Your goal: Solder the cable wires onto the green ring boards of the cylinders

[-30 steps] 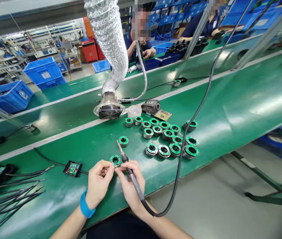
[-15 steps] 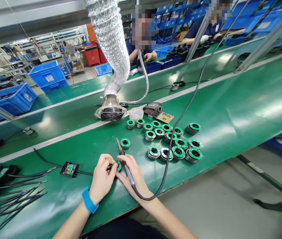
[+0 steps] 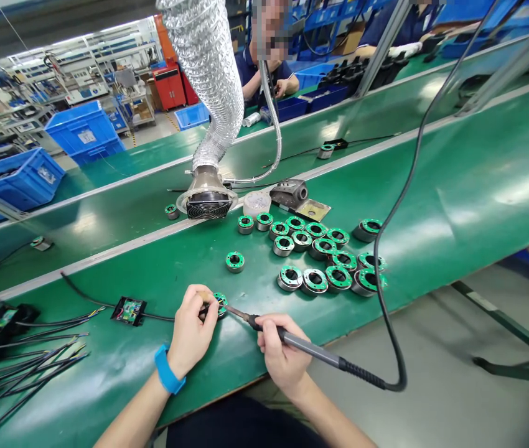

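Observation:
My right hand (image 3: 285, 351) is closed around a soldering iron (image 3: 311, 348), whose tip points left and meets a ring part with a green board (image 3: 220, 301). Beside that ring, my left hand (image 3: 194, 330) pinches the end of a black cable (image 3: 158, 317); its fingertips partly cover the ring's left side. The cable runs left to a small open box with a circuit board (image 3: 129, 310). Just behind my hands stands a single green-topped ring (image 3: 235, 261). Several more rings (image 3: 313, 282) are grouped to the right.
A fume duct (image 3: 208, 193) hangs over the bench, near a round pale tub (image 3: 257, 203) and an iron stand (image 3: 292, 193). Black cables with bare wire ends (image 3: 35, 354) lie at left. The iron's cord (image 3: 379, 261) loops at right. A person (image 3: 269, 74) sits across the line.
My right hand has moved right, off the ring, and turned the iron from upright to pointing left, its tip now at the ring. My left hand has stayed nearly in place.

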Demonstrator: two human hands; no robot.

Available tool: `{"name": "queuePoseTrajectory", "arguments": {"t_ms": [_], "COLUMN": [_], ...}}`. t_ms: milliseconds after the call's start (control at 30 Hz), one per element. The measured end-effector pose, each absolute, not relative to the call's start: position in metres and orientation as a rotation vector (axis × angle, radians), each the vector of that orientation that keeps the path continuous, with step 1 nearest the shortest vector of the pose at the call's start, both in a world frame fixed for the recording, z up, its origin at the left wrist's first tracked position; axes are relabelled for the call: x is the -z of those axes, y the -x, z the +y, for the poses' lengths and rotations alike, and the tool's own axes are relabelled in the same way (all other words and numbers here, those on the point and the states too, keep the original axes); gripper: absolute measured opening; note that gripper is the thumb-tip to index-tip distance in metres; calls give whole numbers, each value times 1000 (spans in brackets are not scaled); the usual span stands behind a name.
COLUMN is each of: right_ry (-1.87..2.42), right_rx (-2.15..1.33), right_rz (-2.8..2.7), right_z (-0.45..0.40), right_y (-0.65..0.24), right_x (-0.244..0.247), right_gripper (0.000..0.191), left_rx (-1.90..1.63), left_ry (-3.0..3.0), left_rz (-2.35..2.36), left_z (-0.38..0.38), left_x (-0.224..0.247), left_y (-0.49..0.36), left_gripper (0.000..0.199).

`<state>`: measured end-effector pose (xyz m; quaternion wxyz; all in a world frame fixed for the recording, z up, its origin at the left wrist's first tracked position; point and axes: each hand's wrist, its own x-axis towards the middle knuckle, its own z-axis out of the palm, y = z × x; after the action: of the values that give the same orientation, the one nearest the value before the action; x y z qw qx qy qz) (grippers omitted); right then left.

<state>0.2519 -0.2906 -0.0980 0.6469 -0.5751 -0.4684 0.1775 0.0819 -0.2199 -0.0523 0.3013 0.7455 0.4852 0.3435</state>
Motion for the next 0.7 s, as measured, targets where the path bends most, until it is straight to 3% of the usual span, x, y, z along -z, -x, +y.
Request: {"name": "queuePoseTrajectory", "arguments": {"t_ms": [333, 567, 700], "right_ry": [1240, 1132, 1088], "right_rx": [-198, -551, -588], "right_rz": [-1245, -935, -867], "right_z": [-292, -288, -284], "right_y": [-254, -252, -251], "right_x": [86, 91, 92], "right_gripper": [18, 19, 17], "left_rx": [-906, -877, -795], "left_ry": [-2014, -2064, -2095], "left_rz": [1302, 1286, 1268], "left_z": [-221, -221, -217], "left_x": [46, 48, 43], "left_y": [-85, -82, -79], "left_gripper": [12, 12, 14]}}
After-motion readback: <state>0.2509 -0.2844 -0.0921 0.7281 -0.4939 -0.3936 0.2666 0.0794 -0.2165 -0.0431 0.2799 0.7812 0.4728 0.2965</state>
